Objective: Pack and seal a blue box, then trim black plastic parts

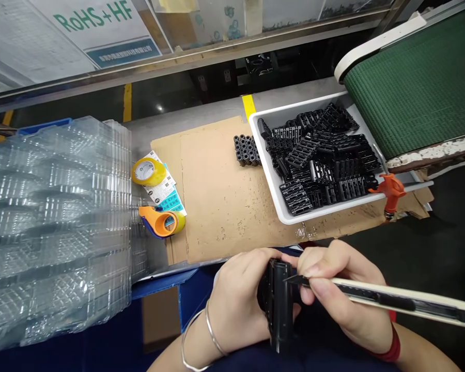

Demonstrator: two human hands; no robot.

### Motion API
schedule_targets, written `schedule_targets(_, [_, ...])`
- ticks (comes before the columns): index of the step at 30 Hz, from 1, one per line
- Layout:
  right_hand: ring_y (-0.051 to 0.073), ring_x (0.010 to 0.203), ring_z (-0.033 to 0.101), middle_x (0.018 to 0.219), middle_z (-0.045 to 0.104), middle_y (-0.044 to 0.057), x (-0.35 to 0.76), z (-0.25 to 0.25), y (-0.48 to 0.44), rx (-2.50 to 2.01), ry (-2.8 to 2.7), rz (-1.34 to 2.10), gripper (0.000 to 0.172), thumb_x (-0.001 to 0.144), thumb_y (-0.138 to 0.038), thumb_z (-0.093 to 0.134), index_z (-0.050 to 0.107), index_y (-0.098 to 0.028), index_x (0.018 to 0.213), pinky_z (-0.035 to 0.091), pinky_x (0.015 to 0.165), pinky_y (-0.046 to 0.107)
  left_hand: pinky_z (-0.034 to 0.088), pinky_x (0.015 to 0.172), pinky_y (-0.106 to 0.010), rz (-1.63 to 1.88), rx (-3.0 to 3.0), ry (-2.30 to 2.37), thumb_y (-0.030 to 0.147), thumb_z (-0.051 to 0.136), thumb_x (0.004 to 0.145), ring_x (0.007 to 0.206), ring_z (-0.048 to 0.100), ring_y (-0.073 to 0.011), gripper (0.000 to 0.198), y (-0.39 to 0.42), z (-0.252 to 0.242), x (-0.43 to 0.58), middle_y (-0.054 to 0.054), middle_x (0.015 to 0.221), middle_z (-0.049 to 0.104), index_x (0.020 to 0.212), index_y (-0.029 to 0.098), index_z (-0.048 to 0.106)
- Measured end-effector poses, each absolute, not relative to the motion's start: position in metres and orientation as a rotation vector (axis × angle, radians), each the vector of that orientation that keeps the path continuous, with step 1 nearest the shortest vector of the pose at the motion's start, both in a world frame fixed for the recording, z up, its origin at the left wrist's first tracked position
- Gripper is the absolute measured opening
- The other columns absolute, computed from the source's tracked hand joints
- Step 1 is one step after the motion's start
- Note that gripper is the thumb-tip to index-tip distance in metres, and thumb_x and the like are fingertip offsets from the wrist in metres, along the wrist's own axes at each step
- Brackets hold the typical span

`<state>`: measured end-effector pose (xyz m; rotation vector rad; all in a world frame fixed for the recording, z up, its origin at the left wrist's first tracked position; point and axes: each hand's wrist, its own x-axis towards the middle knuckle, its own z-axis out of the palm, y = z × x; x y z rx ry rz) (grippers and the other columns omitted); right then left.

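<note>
My left hand [240, 299], with a silver bangle at the wrist, is wrapped round a black plastic part [281, 305] and keeps it upright near my body. My right hand [344, 284] grips a utility knife [395, 297] with a pale and black handle. The dark blade points left, its tip at the side of the black part; whether it touches is hard to tell. Past my hands, a white tray [271, 181] holds a heap of similar black parts [321, 150]. A cluster of black tubular pieces [246, 150] stands against the tray's left side.
Cardboard [220, 191] covers the bench. On it lie a yellow tape roll [147, 171], an orange tape dispenser [163, 221] and printed labels [160, 188]. Clear plastic trays [58, 222] are stacked at left. An orange clamp [389, 191] and a green conveyor belt [418, 77] are at right.
</note>
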<state>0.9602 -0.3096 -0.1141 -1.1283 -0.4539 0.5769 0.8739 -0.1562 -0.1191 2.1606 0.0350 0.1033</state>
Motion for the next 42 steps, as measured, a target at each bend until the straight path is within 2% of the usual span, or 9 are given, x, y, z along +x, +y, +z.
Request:
schedule_targets(3, [0.015,0.067,0.065,0.070,0.068,-0.002,0.960,-0.119,-0.311,-1.089,-0.432,0.616,0.007,0.096,-0.022,0.064,0.066,-0.027,0.093,0.060,0.071,0.035,0.055,0.075,-0.027,0.089,2.155,0.039,0.027,0.081,0.069,0.085,0.072,-0.0150,0.049,-0.156,-0.118,0.875,0.005,0.099,0.075,0.110,0.028,0.055])
schedule_targets(7, [0.011,0.069,0.066,0.071,0.069,-0.005,0.966,-0.122,-0.309,-1.027,-0.351,0.575,0.004,0.095,-0.025,0.067,0.067,-0.028,0.093,0.058,0.094,0.037,0.056,0.086,-0.033,0.144,2.133,0.046,0.034,0.086,0.067,0.094,0.068,-0.0194,0.057,-0.150,-0.119,0.876,0.000,0.104,0.071,0.115,0.028,0.055])
schedule_targets(11, [0.010,0.065,0.065,0.067,0.066,-0.005,0.976,-0.117,-0.301,-0.986,-0.277,0.456,0.005,0.091,-0.031,0.073,0.071,-0.027,0.088,0.056,0.102,0.038,0.056,0.095,-0.044,0.269,1.809,0.184,0.067,0.075,0.071,0.112,0.062,-0.0265,0.065,-0.142,-0.132,0.871,-0.007,0.118,0.062,0.121,0.032,0.055])
schedule_targets(13, [0.010,0.062,0.064,0.067,0.065,-0.005,0.978,-0.113,-0.295,-0.937,-0.277,0.422,0.006,0.090,-0.032,0.074,0.071,-0.027,0.087,0.057,0.101,0.039,0.061,0.085,-0.043,0.288,1.550,0.296,0.087,0.056,0.070,0.107,0.065,-0.0268,0.078,-0.145,-0.139,0.869,-0.010,0.128,0.059,0.127,0.034,0.048])
schedule_targets(16, [0.011,0.063,0.064,0.067,0.066,-0.006,0.973,-0.110,-0.283,-0.834,-0.329,0.387,0.004,0.093,-0.032,0.069,0.069,-0.029,0.090,0.057,0.101,0.041,0.054,0.046,-0.028,0.197,1.285,0.426,0.100,0.047,0.053,0.067,0.062,-0.0151,0.102,-0.155,-0.146,0.870,-0.012,0.140,0.053,0.135,0.041,0.038])
schedule_targets(19, [0.012,0.067,0.065,0.068,0.066,-0.006,0.963,-0.111,-0.270,-0.787,-0.389,0.342,0.003,0.097,-0.029,0.063,0.066,-0.031,0.096,0.051,0.108,0.047,0.030,0.030,-0.018,0.057,1.035,0.422,0.099,0.057,0.040,0.047,0.038,-0.0043,0.108,-0.166,-0.148,0.874,-0.009,0.130,0.058,0.133,0.045,0.042])
schedule_targets(24, [0.012,0.072,0.064,0.075,0.067,-0.006,0.950,-0.117,-0.262,-0.797,-0.384,0.386,0.006,0.099,-0.028,0.060,0.063,-0.032,0.096,0.046,0.113,0.050,0.015,0.033,-0.015,-0.056,0.760,0.422,0.090,0.071,0.033,0.046,0.023,-0.0013,0.100,-0.174,-0.153,0.872,-0.002,0.092,0.060,0.118,0.039,0.060])
schedule_targets(36, [0.011,0.074,0.065,0.074,0.067,-0.006,0.946,-0.120,-0.267,-0.859,-0.362,0.333,0.007,0.098,-0.024,0.061,0.063,-0.030,0.096,0.045,0.113,0.044,0.015,0.031,-0.014,-0.121,0.619,0.419,0.085,0.076,0.031,0.044,0.022,-0.0012,0.093,-0.181,-0.156,0.869,-0.002,0.090,0.064,0.113,0.042,0.066])
schedule_targets(42, [0.013,0.074,0.065,0.078,0.067,-0.004,0.945,-0.124,-0.270,-0.849,-0.415,0.347,0.008,0.098,-0.020,0.060,0.060,-0.028,0.096,0.049,0.107,0.046,0.034,0.036,-0.002,-0.103,0.292,0.342,0.062,0.093,0.041,0.044,0.039,0.0027,0.078,-0.184,-0.156,0.866,0.002,0.086,0.066,0.112,0.037,0.069])
